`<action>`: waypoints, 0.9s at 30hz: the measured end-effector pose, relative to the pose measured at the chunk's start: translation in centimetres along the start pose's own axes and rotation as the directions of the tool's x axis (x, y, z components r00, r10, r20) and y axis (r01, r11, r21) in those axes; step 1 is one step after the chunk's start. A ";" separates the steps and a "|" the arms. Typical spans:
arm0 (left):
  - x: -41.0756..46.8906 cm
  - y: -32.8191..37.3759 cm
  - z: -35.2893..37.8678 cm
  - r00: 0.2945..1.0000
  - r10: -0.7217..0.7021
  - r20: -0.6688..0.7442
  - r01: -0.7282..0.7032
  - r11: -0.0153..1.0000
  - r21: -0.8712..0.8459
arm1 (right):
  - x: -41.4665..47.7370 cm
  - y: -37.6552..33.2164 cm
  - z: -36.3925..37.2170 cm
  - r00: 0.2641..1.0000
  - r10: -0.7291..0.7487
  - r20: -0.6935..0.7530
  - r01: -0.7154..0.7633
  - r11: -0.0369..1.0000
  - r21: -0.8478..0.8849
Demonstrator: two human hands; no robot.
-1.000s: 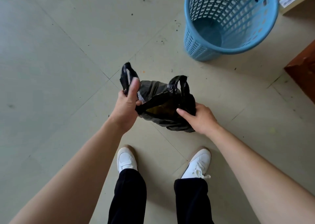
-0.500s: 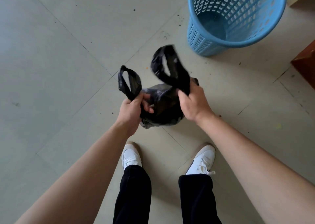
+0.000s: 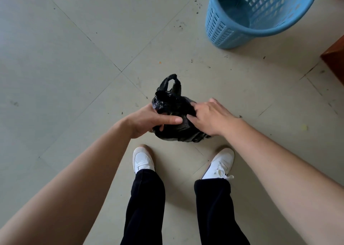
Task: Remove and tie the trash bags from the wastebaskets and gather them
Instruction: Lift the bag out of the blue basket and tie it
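Note:
A small black trash bag (image 3: 173, 107) hangs in front of me above the tiled floor, between both hands. One handle loop (image 3: 170, 83) sticks up at its far side. My left hand (image 3: 150, 121) grips the bag's left side, thumb lying across its front. My right hand (image 3: 210, 117) holds the right side, with its fingers curled into the black plastic. A blue lattice wastebasket (image 3: 232, 34) stands at the upper right with no bag inside it.
My white shoes (image 3: 143, 160) and black trouser legs stand right below the bag. A brown wooden furniture corner (image 3: 335, 58) juts in at the right edge. Pale floor tiles (image 3: 65, 58) with scattered dirt specks spread to the left.
The two handle loops that stood up apart have been drawn together over the bag. Both hands have dropped onto the bag's sides; only one loop still sticks up.

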State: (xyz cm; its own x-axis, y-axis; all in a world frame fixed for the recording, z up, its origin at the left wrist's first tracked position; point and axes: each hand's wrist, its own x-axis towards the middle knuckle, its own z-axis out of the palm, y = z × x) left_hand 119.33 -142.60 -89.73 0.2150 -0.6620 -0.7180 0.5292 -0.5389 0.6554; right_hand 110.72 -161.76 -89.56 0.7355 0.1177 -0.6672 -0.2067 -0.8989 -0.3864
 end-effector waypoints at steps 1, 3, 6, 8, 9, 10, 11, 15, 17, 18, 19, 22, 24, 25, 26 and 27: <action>0.1 0.1 0.5 1.000 -0.011 -0.005 0.011 1.000 -0.024 | 0.2 -0.4 0.3 0.999 -0.031 -0.029 0.029 0.998 -0.062; 0.3 0.1 1.5 0.997 -0.067 -0.048 0.056 0.976 -0.209 | 0.5 -0.8 1.1 0.996 -0.069 -0.061 0.060 0.988 -0.141; 0.5 0.0 2.1 0.997 -0.072 -0.036 0.050 0.905 -0.422 | 0.9 0.2 1.7 0.998 0.058 -0.008 -0.057 0.996 0.067; 0.5 -0.2 2.1 0.997 -0.075 -0.013 0.058 0.860 -0.507 | 0.8 1.1 1.2 0.973 0.183 0.140 -0.227 0.868 0.442; 0.5 -0.3 1.9 0.996 -0.091 -0.012 0.070 0.844 -0.532 | 0.5 1.3 0.7 0.956 0.204 0.210 -0.293 0.701 0.650; 0.5 -0.5 1.8 0.994 -0.107 -0.005 0.087 0.830 -0.551 | 0.3 1.4 0.3 0.948 0.200 0.247 -0.316 0.505 0.803; 0.4 -0.5 1.6 0.993 -0.117 0.001 0.099 0.833 -0.545 | 0.3 1.5 -0.2 0.952 0.193 0.238 -0.291 0.335 0.896; 0.4 -0.4 1.6 0.993 -0.115 -0.016 0.096 0.889 -0.447 | 0.5 1.2 -2.9 0.971 0.206 0.122 -0.182 0.302 0.936; 0.3 -0.1 1.8 0.998 -0.064 -0.017 0.052 0.916 -0.398 | 0.9 0.7 -3.6 0.983 0.176 0.050 -0.118 0.403 0.907; 0.3 0.1 1.9 0.999 -0.032 -0.010 0.026 0.923 -0.385 | 1.3 0.4 -3.6 0.983 0.183 0.003 -0.084 0.442 0.893; 0.2 0.3 2.0 1.000 -0.005 -0.004 0.003 0.928 -0.374 | 1.6 0.3 -3.6 0.976 0.213 -0.039 -0.068 0.471 0.879; 0.3 0.6 1.9 0.998 -0.020 -0.051 0.001 0.939 -0.345 | 2.2 0.3 -2.9 0.944 0.317 -0.094 -0.089 0.516 0.852; 0.5 0.4 1.7 0.992 -0.083 -0.092 0.038 0.912 -0.409 | 1.9 0.7 -2.4 0.919 0.373 -0.126 -0.113 0.557 0.823; 0.7 0.3 1.6 0.987 -0.118 -0.112 0.054 0.887 -0.459 | 1.6 0.9 -2.2 0.910 0.386 -0.150 -0.109 0.572 0.813; 0.8 0.1 1.4 0.980 -0.149 -0.131 0.063 0.858 -0.509 | 1.1 1.0 -2.1 0.902 0.395 -0.174 -0.093 0.572 0.815; 0.9 0.1 1.2 0.973 -0.170 -0.156 0.054 0.827 -0.560 | 0.5 1.1 -1.8 0.896 0.403 -0.187 -0.075 0.552 0.830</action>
State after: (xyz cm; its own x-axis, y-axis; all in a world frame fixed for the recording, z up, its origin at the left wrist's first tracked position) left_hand 118.58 -143.91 -90.02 0.2479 -0.4713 -0.8464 0.9087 -0.1898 0.3718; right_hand 111.99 -163.43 -89.15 0.6960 -0.3359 -0.6346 -0.7054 -0.1545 -0.6918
